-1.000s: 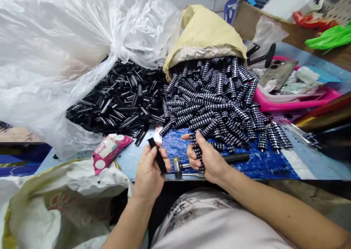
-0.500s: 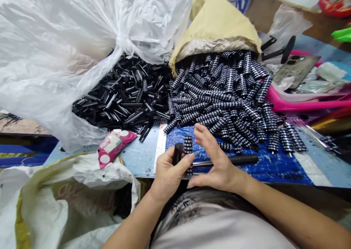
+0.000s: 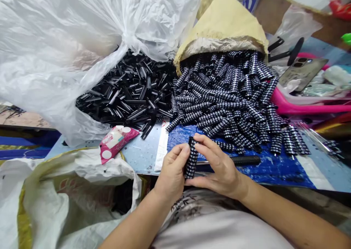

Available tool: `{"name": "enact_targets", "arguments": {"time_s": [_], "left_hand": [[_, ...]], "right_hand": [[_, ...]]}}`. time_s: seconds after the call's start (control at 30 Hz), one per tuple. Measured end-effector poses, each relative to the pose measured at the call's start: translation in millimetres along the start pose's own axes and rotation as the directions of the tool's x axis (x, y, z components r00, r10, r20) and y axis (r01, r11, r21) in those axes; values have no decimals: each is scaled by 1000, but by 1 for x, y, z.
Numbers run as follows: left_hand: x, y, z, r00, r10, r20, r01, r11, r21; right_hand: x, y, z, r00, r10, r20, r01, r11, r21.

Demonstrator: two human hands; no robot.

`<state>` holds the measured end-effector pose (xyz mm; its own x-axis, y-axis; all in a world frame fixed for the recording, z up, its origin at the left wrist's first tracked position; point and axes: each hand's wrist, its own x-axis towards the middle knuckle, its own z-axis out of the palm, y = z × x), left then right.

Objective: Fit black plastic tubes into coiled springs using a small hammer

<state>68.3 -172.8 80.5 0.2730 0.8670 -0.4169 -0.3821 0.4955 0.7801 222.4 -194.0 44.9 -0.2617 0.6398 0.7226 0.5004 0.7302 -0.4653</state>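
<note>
A black tube printed with rows of white characters (image 3: 191, 161) stands upright between my hands near the table's front edge. My left hand (image 3: 172, 168) is closed around its left side, thumb and fingers pressed on it. With my right hand (image 3: 219, 166), I touch it from the right, fingertips near its top and thumb at its lower end. Behind my right hand lies a rod with a black textured handle (image 3: 245, 160). Beyond it spreads a pile of similar printed tubes (image 3: 222, 102). To the left is a heap of plain glossy black tubes (image 3: 131, 91).
A yellow sack (image 3: 227, 18) opens over the printed pile, and a clear plastic bag (image 3: 90, 29) over the plain tubes. A pink packet (image 3: 117, 141) lies by the front edge. An open white sack (image 3: 55, 205) stands below left. A phone (image 3: 301, 73) rests in a pink basket (image 3: 301, 106).
My right hand has closed in from the right and now touches the printed tube. The plain black piece that showed in my left hand is no longer visible. The view has shifted slightly.
</note>
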Motion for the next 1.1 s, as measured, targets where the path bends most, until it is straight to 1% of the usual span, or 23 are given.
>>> {"name": "enact_targets", "arguments": {"time_s": [0.07, 0.17, 0.23, 0.27, 0.3, 0.33, 0.37, 0.4, 0.43, 0.47, 0.5, 0.53, 0.57, 0.6, 0.63, 0.67, 0.7, 0.77, 0.8, 0.9, 0.93, 1.0, 1.1], "left_hand": [[0, 6, -4, 995, -92, 41, 93, 996, -13], [0, 12, -12, 962, -234, 139, 236, 972, 5], [2, 11, -16, 947, -277, 165, 280, 960, 5], [3, 10, -18, 949, -273, 154, 276, 961, 8], [5, 8, -21, 961, -244, 131, 243, 970, 25], [8, 7, -24, 977, -186, 101, 180, 981, 66], [12, 6, -29, 993, -95, 71, 85, 987, 137], [16, 7, -35, 998, 18, 55, -31, 970, 241], [21, 8, -41, 989, 137, 60, -149, 916, 372], [26, 11, -48, 967, 241, 88, -251, 819, 517], [32, 15, -55, 941, 311, 133, -319, 684, 656], [37, 19, -62, 923, 339, 179, -345, 530, 774], [42, 23, -67, 919, 331, 215, -339, 383, 859], [46, 27, -71, 927, 294, 234, -314, 264, 912], [50, 30, -74, 940, 245, 239, -288, 188, 939], [53, 33, -76, 953, 191, 234, -264, 154, 952], [55, 35, -77, 964, 142, 223, -244, 156, 957], [59, 35, -77, 976, 78, 203, -216, 216, 952], [60, 35, -77, 979, 64, 196, -206, 250, 946], [63, 34, -77, 982, 33, 186, -187, 326, 927], [65, 35, -77, 982, 17, 187, -181, 343, 922], [70, 38, -78, 980, -26, 199, -175, 370, 913], [79, 45, -78, 966, -103, 236, -180, 385, 905]], "right_hand": [[-2, 2, 0, 1000, -1, 24, 0, 1000, 12], [-4, 4, -1, 998, 38, 57, -42, 997, 63], [-7, 5, -4, 995, 71, 71, -77, 993, 88], [-10, 6, -6, 993, 86, 84, -93, 992, 89], [-13, 7, -9, 990, 100, 101, -107, 992, 72], [-18, 9, -12, 986, 117, 121, -121, 992, 29], [-24, 11, -16, 980, 138, 141, -133, 990, -43], [-30, 13, -21, 972, 166, 165, -144, 980, -135], [-37, 15, -25, 962, 197, 190, -150, 961, -232], [-43, 17, -29, 949, 226, 219, -150, 936, -319], [-48, 18, -33, 936, 252, 244, -144, 911, -388], [-52, 19, -35, 926, 271, 263, -139, 892, -431], [-53, 18, -37, 922, 280, 267, -139, 883, -448], [-52, 17, -38, 927, 280, 250, -147, 884, -444], [-49, 16, -39, 938, 273, 212, -164, 891, -423], [-45, 14, -38, 950, 266, 164, -185, 902, -389], [-40, 13, -37, 959, 259, 112, -206, 913, -351], [-30, 14, -34, 967, 251, 53, -222, 924, -311], [-26, 15, -31, 967, 247, 59, -215, 920, -327], [-18, 20, -24, 950, 263, 171, -164, 881, -443], [-16, 20, -23, 946, 263, 190, -152, 876, -457], [-12, 17, -22, 959, 227, 169, -141, 902, -408], [-7, 7, -20, 989, 119, 89, -95, 966, -241]]}}
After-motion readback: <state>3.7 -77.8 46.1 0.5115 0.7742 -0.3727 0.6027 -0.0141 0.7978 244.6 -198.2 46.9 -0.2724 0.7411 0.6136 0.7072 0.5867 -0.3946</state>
